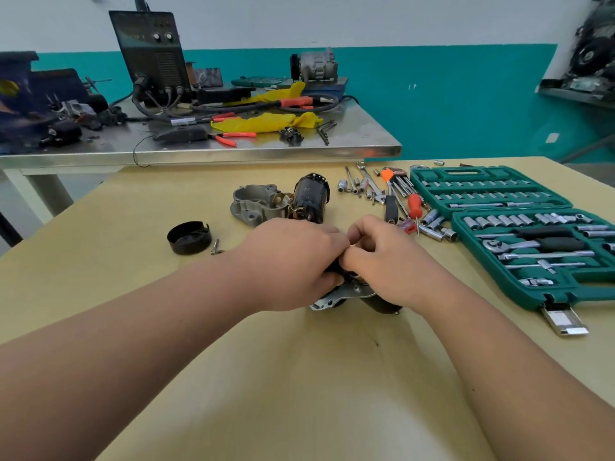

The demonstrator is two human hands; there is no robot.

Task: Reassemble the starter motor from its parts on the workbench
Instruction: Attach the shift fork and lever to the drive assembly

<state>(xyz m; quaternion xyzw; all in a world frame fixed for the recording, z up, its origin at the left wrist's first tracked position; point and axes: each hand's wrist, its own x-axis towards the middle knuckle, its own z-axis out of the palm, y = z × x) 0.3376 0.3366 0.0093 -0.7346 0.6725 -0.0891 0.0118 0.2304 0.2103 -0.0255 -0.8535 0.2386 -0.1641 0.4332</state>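
Both hands meet over a starter motor sub-assembly lying on the tan workbench; only its silver flange and a black cylinder end show beneath them. My left hand grips its dark upper part with curled fingers. My right hand pinches something small at the top, hidden by the fingers. Behind the hands lie a grey cast nose housing and a black field housing with copper brush parts. A black end cap sits to the left with a small bolt beside it.
An open green socket set case fills the right side, its latch hanging forward. Loose sockets, a wrench, hex keys and a red-handled screwdriver lie between case and parts. A steel table with a welder and pliers stands behind.
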